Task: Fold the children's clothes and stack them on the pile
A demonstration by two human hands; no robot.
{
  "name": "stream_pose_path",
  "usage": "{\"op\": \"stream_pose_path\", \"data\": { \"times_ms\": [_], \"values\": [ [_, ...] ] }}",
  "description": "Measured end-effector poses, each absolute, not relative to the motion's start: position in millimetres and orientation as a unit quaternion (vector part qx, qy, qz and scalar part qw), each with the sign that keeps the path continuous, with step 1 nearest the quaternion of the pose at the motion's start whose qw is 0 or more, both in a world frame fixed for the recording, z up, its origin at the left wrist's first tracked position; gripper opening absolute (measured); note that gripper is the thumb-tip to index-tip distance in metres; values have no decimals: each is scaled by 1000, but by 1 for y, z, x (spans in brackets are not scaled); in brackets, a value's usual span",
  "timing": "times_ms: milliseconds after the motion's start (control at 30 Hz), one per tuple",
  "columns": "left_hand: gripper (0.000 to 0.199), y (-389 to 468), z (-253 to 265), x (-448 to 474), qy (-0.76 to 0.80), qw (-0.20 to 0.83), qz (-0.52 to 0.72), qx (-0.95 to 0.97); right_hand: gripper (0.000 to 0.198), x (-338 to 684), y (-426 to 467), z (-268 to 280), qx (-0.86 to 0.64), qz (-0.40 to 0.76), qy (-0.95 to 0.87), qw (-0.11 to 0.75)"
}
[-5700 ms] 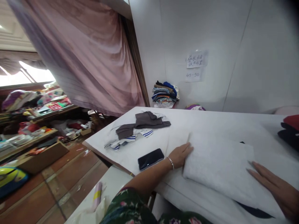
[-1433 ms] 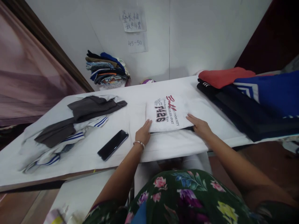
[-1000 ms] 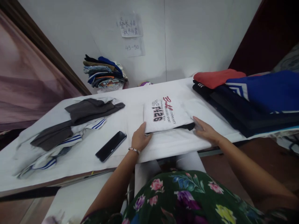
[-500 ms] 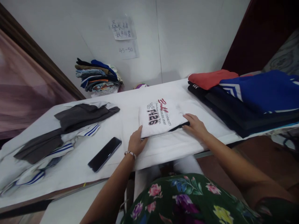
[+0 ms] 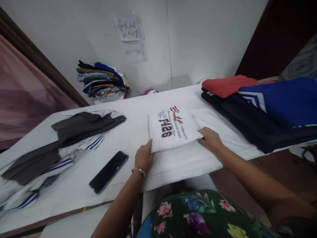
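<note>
A folded white shirt (image 5: 182, 141) with red and black lettering and the number 1426 lies flat on the white-covered table. At its near left corner is my left hand (image 5: 144, 156), closed on the cloth with the thumb underneath or beside the edge. My right hand (image 5: 211, 139) pinches the near right corner, fingertips on the fabric. Left of my left hand, a dark phone (image 5: 109, 172) rests on the cover, apart from the shirt.
Crumpled grey and white garments with blue stripes (image 5: 76, 127) spread over the table's left side. Folded red, blue and black clothes (image 5: 269, 112) are stacked at right. Another clothes pile (image 5: 101, 81) stands by the wall under paper signs (image 5: 130, 29).
The shirt's near edge has come down towards me, and the dark strip that showed under it near my right hand is now covered. Both hands stay at the corners.
</note>
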State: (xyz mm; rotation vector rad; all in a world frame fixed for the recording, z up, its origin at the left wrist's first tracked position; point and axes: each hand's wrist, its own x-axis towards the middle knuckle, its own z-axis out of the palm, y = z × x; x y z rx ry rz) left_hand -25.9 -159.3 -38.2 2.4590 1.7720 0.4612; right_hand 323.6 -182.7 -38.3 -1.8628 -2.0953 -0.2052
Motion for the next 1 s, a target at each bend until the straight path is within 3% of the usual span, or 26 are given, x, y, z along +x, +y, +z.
{"op": "stream_pose_path", "data": {
  "times_ms": [100, 300, 467, 633, 1000],
  "values": [
    [56, -163, -39, -27, 572, 40, 159, 804, 17, 324, -187, -40, -646, -76, -738, 180],
    [59, -162, -39, -29, 564, 31, 152, 811, 54, 340, -181, -43, -562, -57, -792, 231],
    [57, -162, -36, -28, 572, 13, 95, 815, 47, 349, -169, -57, -552, -85, -784, 271],
    [56, -165, -40, -28, 580, 25, 82, 810, 62, 347, -174, -68, -558, -82, -784, 261],
    [56, -178, -16, -39, 529, 119, 225, 809, 79, 354, -194, -56, -504, -10, -822, 264]
  ]
}}
